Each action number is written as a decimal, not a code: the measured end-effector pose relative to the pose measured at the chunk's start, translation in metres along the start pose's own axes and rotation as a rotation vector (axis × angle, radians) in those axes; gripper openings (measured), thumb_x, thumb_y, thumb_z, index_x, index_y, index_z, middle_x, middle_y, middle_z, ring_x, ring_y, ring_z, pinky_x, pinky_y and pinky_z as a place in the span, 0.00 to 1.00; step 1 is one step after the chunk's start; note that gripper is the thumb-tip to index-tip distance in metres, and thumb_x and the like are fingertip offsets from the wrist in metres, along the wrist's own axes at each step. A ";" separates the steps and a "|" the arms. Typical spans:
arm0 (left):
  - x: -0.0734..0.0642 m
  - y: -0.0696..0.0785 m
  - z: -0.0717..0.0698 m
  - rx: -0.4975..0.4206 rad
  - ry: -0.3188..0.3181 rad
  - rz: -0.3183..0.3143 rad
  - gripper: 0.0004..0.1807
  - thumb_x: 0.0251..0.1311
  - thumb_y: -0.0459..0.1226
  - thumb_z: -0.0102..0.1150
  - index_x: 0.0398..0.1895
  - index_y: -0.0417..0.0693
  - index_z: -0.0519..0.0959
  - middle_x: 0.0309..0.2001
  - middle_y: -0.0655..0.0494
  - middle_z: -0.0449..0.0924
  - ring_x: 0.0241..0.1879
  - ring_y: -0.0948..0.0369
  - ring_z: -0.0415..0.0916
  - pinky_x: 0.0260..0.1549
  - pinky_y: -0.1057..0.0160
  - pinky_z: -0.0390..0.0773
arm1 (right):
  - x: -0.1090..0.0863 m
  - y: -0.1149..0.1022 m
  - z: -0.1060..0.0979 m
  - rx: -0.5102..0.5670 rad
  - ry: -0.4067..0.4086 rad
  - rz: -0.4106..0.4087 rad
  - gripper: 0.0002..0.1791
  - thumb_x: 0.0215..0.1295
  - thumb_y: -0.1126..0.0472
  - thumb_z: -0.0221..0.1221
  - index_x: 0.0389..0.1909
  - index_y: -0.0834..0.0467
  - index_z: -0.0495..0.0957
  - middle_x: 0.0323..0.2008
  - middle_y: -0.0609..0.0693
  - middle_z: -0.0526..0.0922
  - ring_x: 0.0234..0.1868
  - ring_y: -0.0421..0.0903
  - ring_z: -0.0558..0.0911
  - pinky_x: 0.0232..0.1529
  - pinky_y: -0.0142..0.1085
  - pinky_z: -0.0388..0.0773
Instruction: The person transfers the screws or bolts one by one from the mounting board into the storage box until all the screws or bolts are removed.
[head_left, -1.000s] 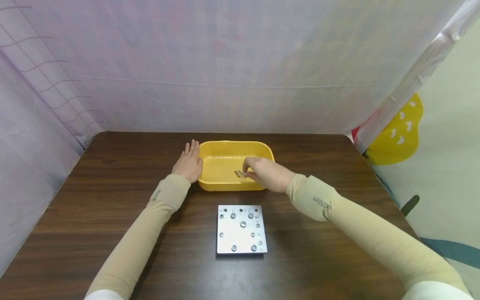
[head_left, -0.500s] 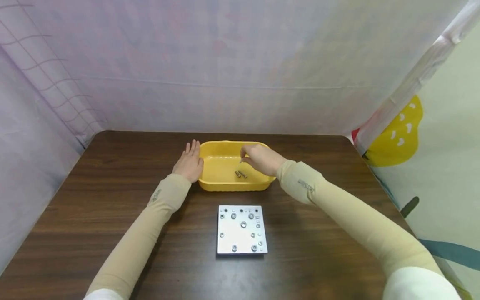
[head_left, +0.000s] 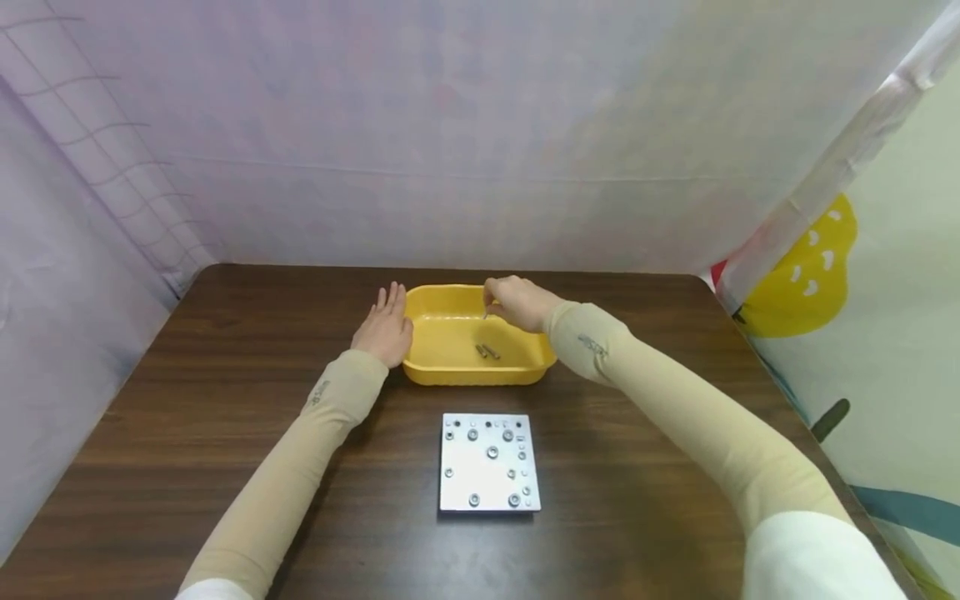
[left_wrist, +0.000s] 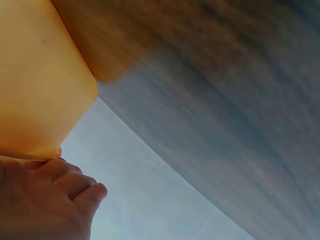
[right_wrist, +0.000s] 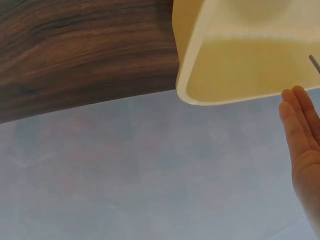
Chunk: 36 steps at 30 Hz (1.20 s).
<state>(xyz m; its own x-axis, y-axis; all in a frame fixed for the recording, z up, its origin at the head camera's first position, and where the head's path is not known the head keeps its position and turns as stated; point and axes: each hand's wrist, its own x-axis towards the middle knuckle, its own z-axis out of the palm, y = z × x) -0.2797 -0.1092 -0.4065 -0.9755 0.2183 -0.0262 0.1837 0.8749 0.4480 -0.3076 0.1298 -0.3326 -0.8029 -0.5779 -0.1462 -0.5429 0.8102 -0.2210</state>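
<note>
My left hand (head_left: 384, 327) rests against the left rim of the yellow plastic tray (head_left: 471, 377), fingers straight. In the left wrist view, the left fingers (left_wrist: 75, 187) lie right at the tray's rim. Over the tray's back right part, my right hand (head_left: 522, 302) pinches a small, thin metal screw (head_left: 486, 315) that points down. Its grey shank shows at the edge of the right wrist view, while the fingers hide its upper end. Two larger metal screws (head_left: 491, 352) lie on the tray floor.
A square silver metal plate (head_left: 489, 483) with several screws set in it and a few dark holes lies in front of the tray on the dark wooden table (head_left: 225, 400). A pale curtain (head_left: 465, 125) hangs behind the table's back edge.
My right hand has moved back from the larger screws with the small screw between its fingers, lifting away toward the tray's back. My left hand stays at the rim.
</note>
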 end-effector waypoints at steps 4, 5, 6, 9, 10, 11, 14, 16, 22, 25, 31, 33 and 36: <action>0.000 0.001 0.001 0.003 0.005 0.001 0.33 0.77 0.40 0.28 0.78 0.37 0.37 0.79 0.43 0.31 0.79 0.44 0.33 0.78 0.48 0.43 | 0.004 0.003 0.005 -0.009 -0.012 -0.008 0.12 0.74 0.63 0.53 0.52 0.66 0.77 0.49 0.59 0.83 0.51 0.54 0.83 0.54 0.43 0.82; 0.000 0.001 0.001 0.003 0.003 0.002 0.33 0.77 0.40 0.28 0.78 0.37 0.37 0.79 0.43 0.31 0.79 0.44 0.32 0.78 0.48 0.43 | 0.004 0.004 0.007 -0.016 -0.014 -0.012 0.13 0.74 0.64 0.53 0.52 0.66 0.77 0.49 0.59 0.84 0.52 0.54 0.83 0.55 0.43 0.82; 0.000 0.001 0.002 0.004 0.004 0.003 0.33 0.77 0.40 0.28 0.78 0.36 0.37 0.79 0.43 0.31 0.79 0.44 0.33 0.78 0.48 0.43 | 0.004 0.004 0.008 -0.026 -0.012 -0.017 0.13 0.74 0.64 0.53 0.52 0.67 0.77 0.50 0.60 0.84 0.52 0.55 0.83 0.55 0.43 0.82; 0.001 0.001 0.001 0.008 0.004 0.006 0.33 0.77 0.40 0.27 0.78 0.36 0.37 0.79 0.43 0.31 0.79 0.44 0.33 0.78 0.48 0.42 | 0.004 0.006 0.010 -0.049 0.005 -0.029 0.13 0.73 0.64 0.53 0.52 0.67 0.78 0.50 0.60 0.84 0.53 0.55 0.83 0.56 0.44 0.81; 0.001 0.002 0.001 0.007 0.003 0.006 0.33 0.77 0.40 0.27 0.78 0.37 0.37 0.79 0.43 0.31 0.79 0.44 0.33 0.78 0.48 0.42 | 0.004 0.006 0.010 -0.051 0.010 -0.029 0.13 0.73 0.64 0.53 0.52 0.67 0.79 0.50 0.60 0.84 0.52 0.55 0.83 0.56 0.44 0.81; 0.002 0.002 0.001 0.007 0.004 0.007 0.33 0.77 0.40 0.27 0.78 0.36 0.37 0.79 0.42 0.31 0.79 0.44 0.33 0.78 0.48 0.41 | 0.004 0.005 0.010 -0.046 0.010 -0.023 0.13 0.73 0.64 0.53 0.52 0.67 0.78 0.50 0.60 0.84 0.52 0.55 0.83 0.56 0.44 0.81; 0.002 0.002 0.001 0.010 0.005 0.007 0.33 0.77 0.40 0.28 0.78 0.36 0.37 0.79 0.42 0.31 0.79 0.44 0.33 0.78 0.48 0.41 | 0.003 0.005 0.009 -0.024 0.008 -0.003 0.14 0.74 0.64 0.53 0.53 0.67 0.78 0.50 0.60 0.84 0.52 0.55 0.83 0.55 0.44 0.82; 0.002 0.002 0.001 0.012 0.003 0.005 0.33 0.77 0.40 0.28 0.78 0.36 0.37 0.79 0.43 0.31 0.79 0.44 0.33 0.78 0.48 0.42 | 0.002 0.004 0.008 -0.008 -0.001 0.009 0.15 0.74 0.63 0.53 0.54 0.67 0.77 0.51 0.60 0.83 0.53 0.55 0.82 0.56 0.44 0.82; 0.002 0.002 -0.001 0.017 0.001 0.006 0.33 0.77 0.40 0.28 0.78 0.36 0.37 0.79 0.42 0.32 0.79 0.44 0.33 0.78 0.48 0.43 | -0.001 0.004 0.008 0.014 0.008 0.002 0.15 0.74 0.63 0.53 0.55 0.67 0.77 0.52 0.60 0.83 0.54 0.56 0.82 0.57 0.45 0.81; 0.002 0.002 -0.001 0.019 0.000 0.005 0.33 0.77 0.40 0.28 0.78 0.37 0.36 0.79 0.42 0.32 0.79 0.44 0.33 0.78 0.48 0.43 | -0.004 0.003 0.007 0.022 0.015 -0.002 0.15 0.74 0.63 0.53 0.55 0.67 0.76 0.52 0.60 0.83 0.54 0.55 0.82 0.57 0.45 0.81; 0.002 0.003 -0.001 0.014 -0.006 0.002 0.33 0.76 0.40 0.27 0.78 0.37 0.35 0.79 0.43 0.30 0.79 0.44 0.32 0.78 0.48 0.42 | -0.014 -0.004 0.005 0.014 0.054 -0.039 0.14 0.73 0.62 0.54 0.53 0.66 0.78 0.51 0.59 0.83 0.53 0.55 0.82 0.56 0.45 0.81; 0.002 0.002 0.000 0.012 -0.005 0.002 0.33 0.76 0.40 0.27 0.78 0.36 0.36 0.79 0.43 0.30 0.79 0.44 0.32 0.78 0.48 0.42 | -0.018 -0.008 0.005 0.008 0.084 -0.070 0.13 0.73 0.63 0.54 0.52 0.66 0.78 0.49 0.59 0.84 0.52 0.55 0.83 0.56 0.45 0.81; 0.003 0.002 0.000 0.007 -0.006 0.001 0.33 0.76 0.40 0.28 0.78 0.36 0.37 0.79 0.43 0.30 0.79 0.44 0.32 0.78 0.48 0.42 | -0.025 -0.014 0.007 -0.002 0.132 -0.126 0.11 0.73 0.64 0.55 0.49 0.66 0.79 0.47 0.59 0.85 0.50 0.54 0.84 0.55 0.44 0.82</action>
<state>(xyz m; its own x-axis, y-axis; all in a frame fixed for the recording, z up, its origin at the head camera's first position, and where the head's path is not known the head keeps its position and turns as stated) -0.2818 -0.1068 -0.4058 -0.9746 0.2220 -0.0310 0.1858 0.8776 0.4418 -0.2782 0.1324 -0.3322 -0.7537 -0.6571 0.0107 -0.6417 0.7324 -0.2277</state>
